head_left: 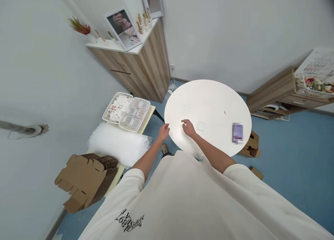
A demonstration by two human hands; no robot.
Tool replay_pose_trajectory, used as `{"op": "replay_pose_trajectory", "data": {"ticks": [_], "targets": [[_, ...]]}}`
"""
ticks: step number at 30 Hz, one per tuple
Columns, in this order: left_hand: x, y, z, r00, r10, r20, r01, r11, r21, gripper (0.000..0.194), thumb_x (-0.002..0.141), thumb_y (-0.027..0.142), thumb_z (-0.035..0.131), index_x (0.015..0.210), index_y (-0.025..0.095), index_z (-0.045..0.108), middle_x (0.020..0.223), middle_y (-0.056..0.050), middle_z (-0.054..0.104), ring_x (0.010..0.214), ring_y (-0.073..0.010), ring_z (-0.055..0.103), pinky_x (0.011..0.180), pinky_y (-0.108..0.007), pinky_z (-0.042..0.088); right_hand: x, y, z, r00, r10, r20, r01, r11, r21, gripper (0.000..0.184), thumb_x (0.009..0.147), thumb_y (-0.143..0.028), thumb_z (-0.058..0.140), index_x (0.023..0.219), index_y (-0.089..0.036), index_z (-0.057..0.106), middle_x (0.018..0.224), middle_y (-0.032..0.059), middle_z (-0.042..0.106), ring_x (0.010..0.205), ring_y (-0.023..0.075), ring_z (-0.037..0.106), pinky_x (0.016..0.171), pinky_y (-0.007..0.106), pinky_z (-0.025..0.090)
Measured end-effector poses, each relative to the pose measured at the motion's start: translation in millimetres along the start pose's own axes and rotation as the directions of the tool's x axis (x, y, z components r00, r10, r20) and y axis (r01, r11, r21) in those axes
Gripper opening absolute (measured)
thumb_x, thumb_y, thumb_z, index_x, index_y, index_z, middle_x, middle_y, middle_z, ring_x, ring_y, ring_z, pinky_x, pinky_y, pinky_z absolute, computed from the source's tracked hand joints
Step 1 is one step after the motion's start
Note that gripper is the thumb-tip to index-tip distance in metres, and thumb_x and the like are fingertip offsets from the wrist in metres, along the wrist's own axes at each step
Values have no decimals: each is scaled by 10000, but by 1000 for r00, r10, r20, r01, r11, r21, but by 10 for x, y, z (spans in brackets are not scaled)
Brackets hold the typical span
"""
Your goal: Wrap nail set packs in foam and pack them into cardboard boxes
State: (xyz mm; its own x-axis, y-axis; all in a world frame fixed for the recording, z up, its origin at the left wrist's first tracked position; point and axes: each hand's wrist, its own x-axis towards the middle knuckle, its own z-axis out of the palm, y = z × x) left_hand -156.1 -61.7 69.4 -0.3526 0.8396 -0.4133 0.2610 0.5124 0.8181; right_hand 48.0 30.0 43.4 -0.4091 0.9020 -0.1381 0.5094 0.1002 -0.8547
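Note:
My left hand (164,131) hovers at the left edge of the round white table (206,94), its fingers loosely bent and apart with nothing visible in them. Over the tabletop, my right hand (188,128) has its fingers curved and spread, also without anything visible in it. Just right of that hand lies a small clear, square-shaped item (201,126), possibly a plastic case. A blurred-out purple item (237,133) rests near the table's right edge. A few tiny dark marks or bits show on the white surface.
On the left, a low yellow table bears lidded plastic bins (134,114) with cards and compartments, white foam sheets (118,142) and stacked flat cardboard boxes (83,179). A wooden cabinet (153,59) stands behind. Another cabinet (276,88) and cardboard pieces (252,146) are at the right.

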Motion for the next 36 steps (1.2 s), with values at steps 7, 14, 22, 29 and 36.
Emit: {"op": "replay_pose_trajectory", "data": {"ticks": [7, 14, 22, 29, 36], "targets": [[179, -338, -1093, 979, 101, -177, -113, 992, -55, 329, 904, 219, 558, 1216, 219, 661, 1311, -103, 664, 1218, -237, 628, 1075, -395, 485, 427, -852, 862, 985, -131, 111, 134, 991, -24, 365, 921, -171, 427, 1184, -203, 677, 1257, 97, 635, 1061, 200, 638, 1006, 383, 496], [540, -651, -2272, 951, 77, -300, -108, 990, -89, 321, 874, 133, 538, 1157, 204, 672, 1225, -80, 702, 1133, -189, 668, 1066, -351, 489, 764, -1612, 1795, 953, -191, 236, 206, 978, -39, 342, 929, -178, 454, 1175, -224, 686, 1226, 76, 651, 1056, 187, 637, 966, 349, 500], [1107, -941, -3250, 904, 66, -422, -92, 995, -42, 288, 868, 143, 558, 1130, 196, 665, 1186, -79, 713, 1106, -191, 666, 1018, -321, 495, 1011, -2149, 2333, 931, -175, 319, 202, 978, -52, 359, 944, -159, 451, 1220, -220, 672, 1289, 94, 628, 1064, 187, 644, 984, 350, 498], [1771, -1181, -3524, 900, -68, -430, 81, 997, 11, 309, 808, 121, 623, 1108, 191, 632, 1185, -90, 700, 1070, -226, 659, 981, -350, 480, 1205, -2248, 2476, 938, -134, 319, 171, 981, -93, 352, 925, -131, 466, 1191, -224, 677, 1274, 82, 637, 1051, 178, 643, 992, 353, 501], [2072, -1306, -3486, 883, -116, -455, 131, 991, 3, 328, 802, 117, 611, 1122, 187, 618, 1037, -58, 701, 998, -198, 654, 938, -317, 469, 1301, -2242, 2507, 947, -103, 305, 139, 985, -102, 336, 926, -139, 465, 1169, -232, 678, 1268, 73, 643, 1058, 177, 641, 968, 338, 508]]}}
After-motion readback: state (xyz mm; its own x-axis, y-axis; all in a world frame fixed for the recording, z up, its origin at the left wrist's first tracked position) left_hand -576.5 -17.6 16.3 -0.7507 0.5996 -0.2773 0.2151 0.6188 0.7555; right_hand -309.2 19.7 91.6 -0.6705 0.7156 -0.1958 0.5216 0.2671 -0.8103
